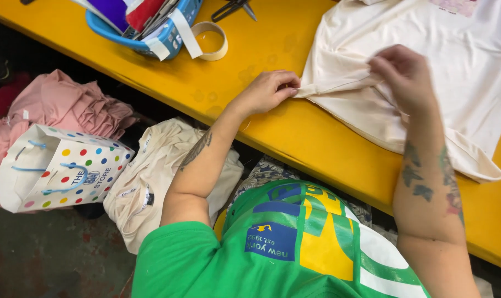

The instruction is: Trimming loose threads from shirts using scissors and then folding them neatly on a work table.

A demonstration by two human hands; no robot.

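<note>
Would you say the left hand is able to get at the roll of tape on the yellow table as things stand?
Probably yes: the left hand pinches the cream shirt edge, and only bare yellow table lies between it and the tape roll.

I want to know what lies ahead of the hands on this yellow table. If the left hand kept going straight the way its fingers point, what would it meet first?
The left hand points right, its fingertips already pinching the edge of the cream cotton T-shirt spread on the yellow table. Going on, it would probably run into more bunched shirt fabric, then the right hand.
</note>
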